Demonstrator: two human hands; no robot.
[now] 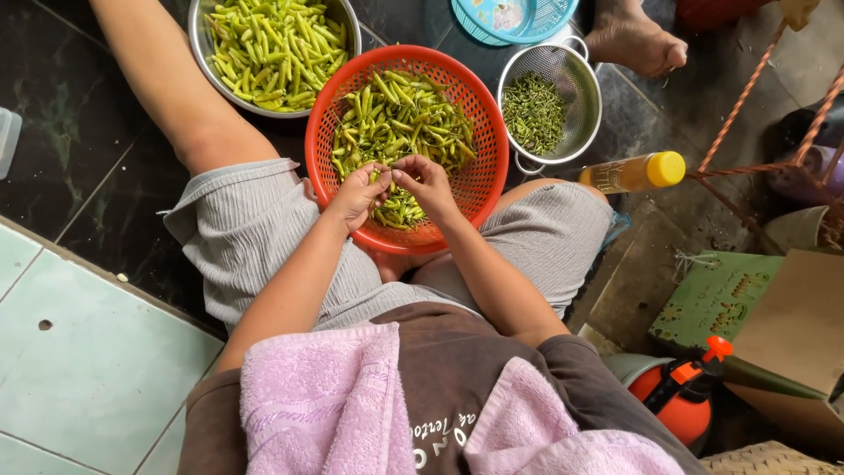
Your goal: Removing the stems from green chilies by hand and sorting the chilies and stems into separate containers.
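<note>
1. Your left hand [356,195] and right hand [425,182] both pinch one green chili [385,179] above the red basket [479,176].
2. The basket, propped on your lap, could tip and spill.
3. Chili juice may sting your fingertips.

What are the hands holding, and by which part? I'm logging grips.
Both hands, left and right, pinch one green chili between their fingers over the orange basket; which end each grips cannot be told.
</note>
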